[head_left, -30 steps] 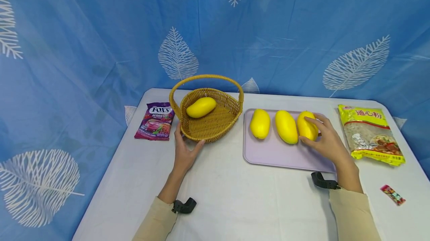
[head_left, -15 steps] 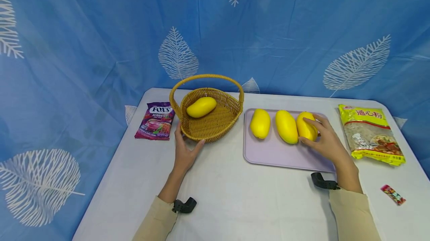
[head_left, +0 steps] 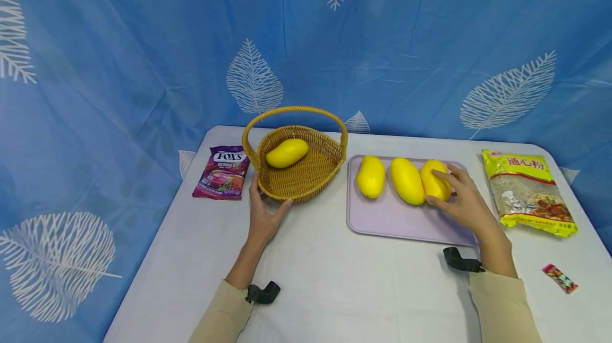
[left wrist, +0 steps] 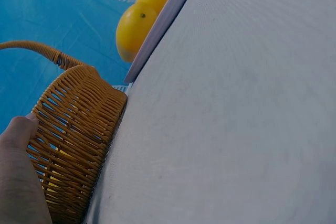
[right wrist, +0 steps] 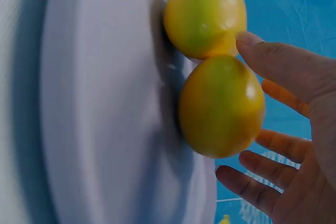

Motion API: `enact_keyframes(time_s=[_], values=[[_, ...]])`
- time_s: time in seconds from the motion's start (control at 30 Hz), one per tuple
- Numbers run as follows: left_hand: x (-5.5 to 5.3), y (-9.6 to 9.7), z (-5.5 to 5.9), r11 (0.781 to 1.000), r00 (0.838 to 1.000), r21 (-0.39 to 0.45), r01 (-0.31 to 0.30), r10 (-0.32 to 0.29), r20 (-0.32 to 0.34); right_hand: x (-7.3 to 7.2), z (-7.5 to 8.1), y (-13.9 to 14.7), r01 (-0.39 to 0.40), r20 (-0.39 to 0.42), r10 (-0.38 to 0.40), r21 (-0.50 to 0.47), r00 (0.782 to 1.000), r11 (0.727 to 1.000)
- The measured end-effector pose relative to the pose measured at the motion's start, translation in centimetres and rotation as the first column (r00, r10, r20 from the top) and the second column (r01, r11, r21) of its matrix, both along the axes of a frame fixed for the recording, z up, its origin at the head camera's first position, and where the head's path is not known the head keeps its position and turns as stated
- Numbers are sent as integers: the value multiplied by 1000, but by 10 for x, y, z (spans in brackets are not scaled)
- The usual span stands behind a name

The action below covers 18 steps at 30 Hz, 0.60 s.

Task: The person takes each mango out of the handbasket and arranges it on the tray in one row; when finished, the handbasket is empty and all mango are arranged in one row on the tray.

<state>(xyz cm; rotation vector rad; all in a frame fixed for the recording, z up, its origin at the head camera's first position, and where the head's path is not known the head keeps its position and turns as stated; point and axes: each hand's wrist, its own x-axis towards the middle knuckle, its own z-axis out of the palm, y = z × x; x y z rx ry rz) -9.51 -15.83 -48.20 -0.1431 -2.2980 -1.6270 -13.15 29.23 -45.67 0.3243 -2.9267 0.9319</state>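
The rightmost mango [head_left: 434,180], lying at the tray's [head_left: 382,221] right edge, is being cupped by the right hand's [head_left: 466,206] loosely spread fingers, best closed evenly around it, while the basket's [head_left: 306,178] near rim is being steadied between the left hand's [head_left: 264,221] thumb and fingers.

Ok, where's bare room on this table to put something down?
Free: the near table between both sleeves, and the front strip of the lilac tray. The wicker basket has floor beside its one mango. Crowded: the tray's far edge, where the right hand cups the rightmost mango.
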Motion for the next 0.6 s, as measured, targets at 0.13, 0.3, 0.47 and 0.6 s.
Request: enact_keyframes(time_s=[0.13, 0.3, 0.47, 0.6], values=[[0, 0, 0, 1000, 1000, -5, 0, 0, -7, 2, 12, -3, 1, -60, -1, -1, 998, 1000], [-1, 1, 0, 1000, 1000, 4, 4, -4, -15, 2, 37, -18, -34, -175, 27, -37, 984, 999], [0, 1, 0, 1000, 1000, 1, 3, -3, -17, 0, 61, -48, -117, -263, 105, -28, 959, 993], [0, 1, 0, 1000, 1000, 2, 2, -2, -10, -3, 68, -76, -220, -328, 207, -3, 922, 976]])
